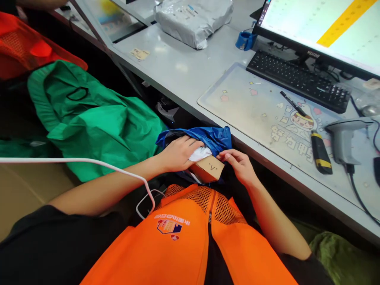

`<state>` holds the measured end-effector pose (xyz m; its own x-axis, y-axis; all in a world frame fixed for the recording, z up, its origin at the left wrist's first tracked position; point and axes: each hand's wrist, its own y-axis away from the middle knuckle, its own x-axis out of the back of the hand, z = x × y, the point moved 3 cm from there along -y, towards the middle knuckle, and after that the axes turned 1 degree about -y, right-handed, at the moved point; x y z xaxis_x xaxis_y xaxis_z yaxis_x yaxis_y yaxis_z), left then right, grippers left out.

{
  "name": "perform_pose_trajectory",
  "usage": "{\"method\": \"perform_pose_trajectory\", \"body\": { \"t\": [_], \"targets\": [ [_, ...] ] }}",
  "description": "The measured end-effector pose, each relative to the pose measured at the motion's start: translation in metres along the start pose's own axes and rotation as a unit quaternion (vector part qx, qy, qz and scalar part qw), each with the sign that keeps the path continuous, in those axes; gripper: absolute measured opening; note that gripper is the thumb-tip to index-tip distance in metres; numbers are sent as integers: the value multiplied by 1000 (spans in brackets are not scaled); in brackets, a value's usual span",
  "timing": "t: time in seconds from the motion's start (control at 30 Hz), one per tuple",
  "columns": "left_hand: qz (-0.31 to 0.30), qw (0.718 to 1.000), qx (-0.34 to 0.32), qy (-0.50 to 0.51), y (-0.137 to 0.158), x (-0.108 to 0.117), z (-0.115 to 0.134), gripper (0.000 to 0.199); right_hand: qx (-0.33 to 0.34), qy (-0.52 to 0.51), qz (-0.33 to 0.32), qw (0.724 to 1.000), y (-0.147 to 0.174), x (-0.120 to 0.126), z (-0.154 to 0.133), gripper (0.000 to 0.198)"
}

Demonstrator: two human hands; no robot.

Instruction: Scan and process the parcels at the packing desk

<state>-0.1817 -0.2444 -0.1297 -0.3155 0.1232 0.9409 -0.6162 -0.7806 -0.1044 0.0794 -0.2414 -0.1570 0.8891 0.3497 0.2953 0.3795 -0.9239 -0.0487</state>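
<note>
A small brown cardboard box [211, 169] with a black mark on its end lies partly inside a blue plastic bag [212, 136], close to my vest. White wrapping [200, 153], either paper or plastic, is bunched against the box's upper side. My left hand [181, 153] reaches over the bag's opening, its fingers curled onto the white wrapping; some fingertips are hidden. At the box's right corner my right hand [240, 164] pinches the edge of the blue bag between thumb and forefinger.
The grey desk [175, 65] carries a white parcel [194, 19], keyboard [297, 79], monitor [323, 35], barcode scanner [346, 140] and box cutter [321, 154]. A green sack [103, 118] is at left. A white bar [97, 161] crosses over my left forearm.
</note>
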Motion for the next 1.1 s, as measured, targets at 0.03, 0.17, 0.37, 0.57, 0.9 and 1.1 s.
{"method": "perform_pose_trajectory", "body": {
  "t": [0.03,0.17,0.37,0.57,0.9,1.1],
  "targets": [
    [-2,1000,-8,8,4,0,-2,46,-4,18,-20,1000,1,1,7,31],
    [38,998,-32,39,16,-2,-3,44,100,182,9,978,1,-15,35,49],
    [42,997,-36,47,17,-1,5,42,158,339,138,917,-17,-43,58,53],
    [15,1000,-11,-5,15,8,-7,47,217,333,111,911,-12,-25,32,25],
    [-46,969,165,-179,-2,7,16,42,249,313,251,882,31,-18,-18,17],
    [-36,963,215,-159,-21,6,5,47,256,273,100,922,32,-23,-21,16]
  ]
}}
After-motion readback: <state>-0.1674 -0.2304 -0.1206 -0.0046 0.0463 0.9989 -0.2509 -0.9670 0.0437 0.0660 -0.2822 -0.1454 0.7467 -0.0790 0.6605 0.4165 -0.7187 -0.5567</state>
